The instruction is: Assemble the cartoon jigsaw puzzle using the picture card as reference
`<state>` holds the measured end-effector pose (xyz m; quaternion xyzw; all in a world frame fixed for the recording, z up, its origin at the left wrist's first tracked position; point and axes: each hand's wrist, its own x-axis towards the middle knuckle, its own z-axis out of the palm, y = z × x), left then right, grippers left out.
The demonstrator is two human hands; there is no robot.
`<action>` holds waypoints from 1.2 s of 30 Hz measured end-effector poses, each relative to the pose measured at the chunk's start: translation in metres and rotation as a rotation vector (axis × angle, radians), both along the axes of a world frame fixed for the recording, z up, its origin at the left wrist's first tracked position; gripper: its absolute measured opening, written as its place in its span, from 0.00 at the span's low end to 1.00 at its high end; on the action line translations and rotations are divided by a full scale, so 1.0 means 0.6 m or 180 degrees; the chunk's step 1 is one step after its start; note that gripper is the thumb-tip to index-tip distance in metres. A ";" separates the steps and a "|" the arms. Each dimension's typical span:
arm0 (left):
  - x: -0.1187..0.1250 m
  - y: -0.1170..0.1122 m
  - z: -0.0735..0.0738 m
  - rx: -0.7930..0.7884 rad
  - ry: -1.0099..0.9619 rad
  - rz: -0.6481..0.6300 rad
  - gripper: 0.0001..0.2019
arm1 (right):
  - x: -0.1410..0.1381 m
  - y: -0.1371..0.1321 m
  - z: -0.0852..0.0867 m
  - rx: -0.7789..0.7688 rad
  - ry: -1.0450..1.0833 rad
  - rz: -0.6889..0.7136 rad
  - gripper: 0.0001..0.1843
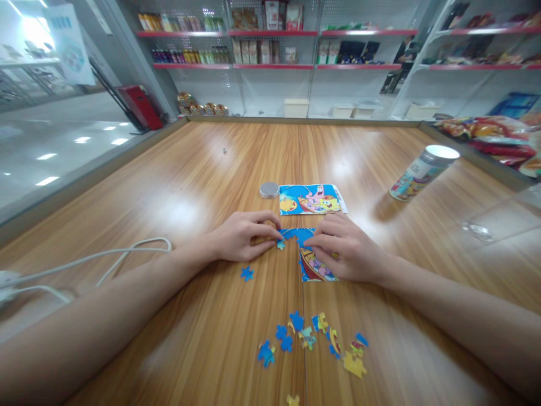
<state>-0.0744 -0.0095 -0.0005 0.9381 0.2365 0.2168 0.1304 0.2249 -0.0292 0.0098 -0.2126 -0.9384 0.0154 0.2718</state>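
A partly assembled jigsaw puzzle (318,269) lies on the wooden table, its upper row running left from a larger block. My left hand (243,235) is at the upper left end of that row, thumb and fingers pinched at a small light-blue puzzle piece (281,245). Across the assembled part lies my right hand (349,248), fingers bent and pressed on it, hiding its right side. Just beyond both hands is the picture card (310,199), showing cartoon figures in a boat. One loose blue star-shaped piece (247,274) sits below my left hand.
Several loose blue and yellow pieces (308,338) are scattered nearer to me. A round metal lid (269,189) lies beside the card; a printed cylindrical can (422,173) stands at right. White cables (127,250) cross the left side. Stocked shelves (274,66) stand behind the table.
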 end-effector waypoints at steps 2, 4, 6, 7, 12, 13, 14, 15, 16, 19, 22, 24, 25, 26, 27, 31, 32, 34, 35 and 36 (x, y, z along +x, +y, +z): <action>0.003 -0.001 0.001 -0.0012 -0.0024 0.0025 0.12 | -0.002 -0.005 0.002 0.0016 -0.0034 0.0088 0.09; 0.007 -0.003 0.002 0.0002 -0.0066 0.0098 0.14 | -0.006 -0.012 0.003 -0.0003 -0.0075 0.0174 0.09; 0.012 -0.005 0.001 0.0028 -0.0091 0.0198 0.16 | -0.012 -0.019 0.005 -0.0028 -0.0143 0.0269 0.10; 0.013 -0.006 0.001 0.0042 -0.0095 0.0235 0.16 | -0.015 -0.023 0.006 -0.0036 -0.0187 0.0328 0.10; 0.015 -0.006 -0.004 0.0042 -0.0102 0.0266 0.15 | -0.026 -0.044 0.026 -0.0099 -0.0475 0.0739 0.10; 0.015 -0.005 -0.004 0.0039 -0.0103 0.0262 0.15 | -0.027 -0.049 0.033 -0.0155 -0.0524 0.0818 0.10; 0.014 -0.004 -0.005 0.0037 -0.0104 0.0253 0.15 | -0.026 -0.054 0.040 -0.0252 -0.0593 0.0889 0.10; 0.014 -0.003 -0.005 0.0035 -0.0109 0.0241 0.14 | -0.026 -0.060 0.047 -0.0384 -0.0678 0.0950 0.10; 0.014 -0.003 -0.005 0.0029 -0.0118 0.0227 0.14 | -0.026 -0.068 0.054 -0.0541 -0.0784 0.0985 0.11; 0.014 -0.002 -0.003 -0.0015 -0.0162 0.0184 0.14 | -0.030 -0.094 0.067 -0.0901 -0.1157 0.0946 0.17; 0.014 -0.002 -0.002 -0.0051 -0.0183 0.0151 0.15 | -0.038 -0.117 0.069 -0.0936 -0.1418 0.0863 0.18; 0.014 -0.002 -0.002 -0.0058 -0.0168 0.0149 0.15 | -0.041 -0.123 0.067 -0.0943 -0.1504 0.0846 0.13; 0.014 -0.003 -0.001 -0.0054 -0.0158 0.0149 0.15 | -0.042 -0.124 0.066 -0.0957 -0.1519 0.0845 0.11; 0.013 -0.003 -0.001 -0.0050 -0.0143 0.0148 0.15 | -0.042 -0.123 0.066 -0.0973 -0.1514 0.0860 0.10; 0.013 -0.003 -0.001 -0.0043 -0.0131 0.0146 0.15 | -0.041 -0.121 0.067 -0.0988 -0.1507 0.0883 0.09; 0.012 -0.002 0.000 -0.0021 -0.0103 0.0161 0.15 | -0.034 -0.113 0.079 -0.1086 -0.1473 0.0900 0.15; 0.012 -0.002 0.000 -0.0020 -0.0094 0.0163 0.15 | -0.033 -0.113 0.082 -0.1095 -0.1469 0.0858 0.16; 0.011 -0.001 0.000 -0.0025 -0.0078 0.0157 0.16 | -0.033 -0.115 0.085 -0.1058 -0.1476 0.0743 0.18; 0.011 -0.001 0.000 -0.0031 -0.0070 0.0152 0.16 | -0.034 -0.117 0.084 -0.1021 -0.1497 0.0698 0.18; 0.011 -0.001 0.000 -0.0036 -0.0065 0.0149 0.16 | -0.035 -0.120 0.082 -0.0999 -0.1513 0.0664 0.19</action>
